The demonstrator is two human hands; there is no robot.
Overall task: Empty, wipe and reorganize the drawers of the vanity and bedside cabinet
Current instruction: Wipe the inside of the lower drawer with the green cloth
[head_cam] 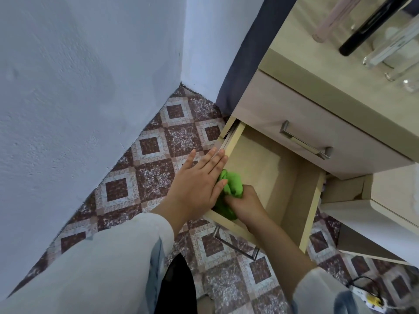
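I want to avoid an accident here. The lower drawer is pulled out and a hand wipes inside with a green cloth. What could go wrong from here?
1. The left hand rests flat on the side wall of the drawer, beside the metal rail. If the drawer slides in, fingers may get pinched.
2. The right hand pressing the green cloth could shake the cabinet, and the glass bottles on top might topple.

— Where's the cloth?
— The right hand (243, 203) grips the green cloth (230, 184) inside the open drawer (292, 200).
— And the other hand?
— The left hand (199, 180) lies flat on the drawer's left wall.
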